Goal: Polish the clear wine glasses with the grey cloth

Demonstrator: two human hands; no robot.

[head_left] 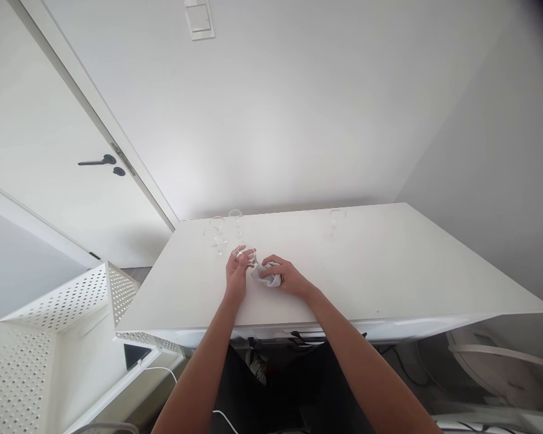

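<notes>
My left fingers (236, 269) curl round 1 clear glass (252, 258) over the white tabletop (389, 259), partly hiding it. Right fingers (287, 274) bunch 1 pale cloth (268, 279) just beside; contact unclear. 3 faint glasses (236, 220) cluster beyond my left; 1 lone glass (338, 219) stands rightward. Contents unreadable. Perforated unit (20, 374), lower left, cut off.

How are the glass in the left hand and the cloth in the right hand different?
The glass is clear and see-through, while the cloth is pale grey and you can't see through it. The glass has a smooth, curved shape; the cloth is bunched and creased. The left hand has the glass, and the right hand has the cloth. Both are held close together at the white table.
</notes>
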